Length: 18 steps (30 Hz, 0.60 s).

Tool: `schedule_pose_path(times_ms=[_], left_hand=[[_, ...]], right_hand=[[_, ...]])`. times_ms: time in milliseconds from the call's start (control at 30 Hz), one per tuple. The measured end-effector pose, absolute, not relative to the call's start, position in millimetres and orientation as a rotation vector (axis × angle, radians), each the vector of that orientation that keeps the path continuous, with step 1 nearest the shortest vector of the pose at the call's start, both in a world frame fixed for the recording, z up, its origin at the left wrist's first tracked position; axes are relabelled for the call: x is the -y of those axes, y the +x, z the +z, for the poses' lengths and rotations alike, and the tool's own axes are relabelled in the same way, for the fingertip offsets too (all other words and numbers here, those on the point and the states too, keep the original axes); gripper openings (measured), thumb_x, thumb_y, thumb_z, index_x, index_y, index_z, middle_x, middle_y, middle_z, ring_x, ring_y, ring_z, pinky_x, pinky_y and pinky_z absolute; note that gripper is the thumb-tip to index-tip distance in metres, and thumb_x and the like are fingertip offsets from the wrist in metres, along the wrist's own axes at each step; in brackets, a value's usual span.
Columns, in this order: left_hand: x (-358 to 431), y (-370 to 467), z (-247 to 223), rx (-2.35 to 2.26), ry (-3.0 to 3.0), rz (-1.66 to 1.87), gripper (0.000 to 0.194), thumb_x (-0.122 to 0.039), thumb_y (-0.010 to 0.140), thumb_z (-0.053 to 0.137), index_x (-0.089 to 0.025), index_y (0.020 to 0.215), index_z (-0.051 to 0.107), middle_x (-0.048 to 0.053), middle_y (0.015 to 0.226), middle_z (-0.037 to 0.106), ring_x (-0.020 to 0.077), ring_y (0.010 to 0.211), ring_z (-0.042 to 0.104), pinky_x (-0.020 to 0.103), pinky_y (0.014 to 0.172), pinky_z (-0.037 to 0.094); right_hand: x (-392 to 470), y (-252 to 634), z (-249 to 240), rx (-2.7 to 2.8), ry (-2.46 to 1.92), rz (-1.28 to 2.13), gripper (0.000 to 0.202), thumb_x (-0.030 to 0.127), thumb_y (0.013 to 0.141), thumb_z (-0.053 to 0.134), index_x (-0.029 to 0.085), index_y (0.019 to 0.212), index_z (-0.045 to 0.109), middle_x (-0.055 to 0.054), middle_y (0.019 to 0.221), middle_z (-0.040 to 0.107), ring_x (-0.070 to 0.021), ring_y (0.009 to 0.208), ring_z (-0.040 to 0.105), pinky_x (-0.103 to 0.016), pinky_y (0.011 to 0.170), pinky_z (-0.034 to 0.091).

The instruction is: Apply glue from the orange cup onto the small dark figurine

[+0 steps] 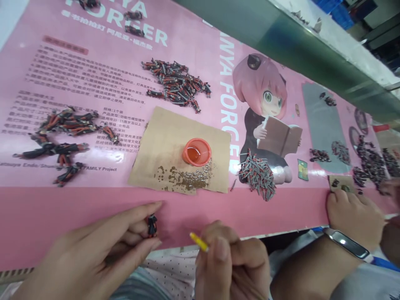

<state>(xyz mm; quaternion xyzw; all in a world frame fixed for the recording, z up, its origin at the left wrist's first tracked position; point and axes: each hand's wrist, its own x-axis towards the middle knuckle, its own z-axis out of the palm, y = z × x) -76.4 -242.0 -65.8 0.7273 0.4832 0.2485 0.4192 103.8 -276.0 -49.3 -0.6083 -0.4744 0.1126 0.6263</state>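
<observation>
The left hand (103, 250) pinches a small dark part (152, 225) with a red streak between thumb and fingertips, just above the near edge of the pink poster (200, 208) that covers the table. The right hand (231, 262) is clenched into a fist around a thin yellow stick (198, 241), whose tip pokes out toward the part; the two are near each other but not touching.

Beyond the hands lies a square of brown cardboard (168, 137). On it sits a shallow orange cap (196, 151), turned open side up and holding a little clear liquid. Just beside the cap, toward the near edge of the cardboard, a scatter of tiny metal beads (190, 178) is spread out loose.

Heaps of small parts lie on the poster around the cardboard: a dark red-and-black pile (176, 83) behind it, a looser group of longer pieces (62, 137) to the left, and a grey-and-red pile (258, 175) to the right, over the printed cartoon girl (265, 100).

At the far right a co-worker's hand (353, 216), with a watch band (346, 243) on the wrist, rests curled on the table edge near more dark piles (371, 162).
</observation>
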Motion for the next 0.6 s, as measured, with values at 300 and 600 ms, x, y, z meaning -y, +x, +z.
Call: schedule_pose_path(times_ms=[300,600], left_hand=[[245,-70,-52,-1.215,1.801,0.686,0.035,-0.081,0.122,0.055,-0.061,0.147,0.070,-0.022,0.091,0.089,0.0021,0.065,0.086,-0.003,0.083,0.061],[261,-74,-62,-1.474,1.648,0.533,0.041,-0.072,0.101,0.082,-0.044,0.129,0.092,-0.007,0.071,0.086,0.0242,0.075,0.094,0.016,0.060,0.071]], right_hand=[[278,63,-60,0.903,-1.472,0.248,0.049,0.032,0.124,0.060,0.028,0.085,0.032,0.014,0.057,0.037,-0.0047,0.043,0.028,-0.021,0.040,0.023],[282,69,-59,0.944,-1.506,0.291,0.050,0.034,0.126,0.060,0.027,0.085,0.032,0.015,0.060,0.036,-0.0034,0.045,0.026,-0.015,0.044,0.028]])
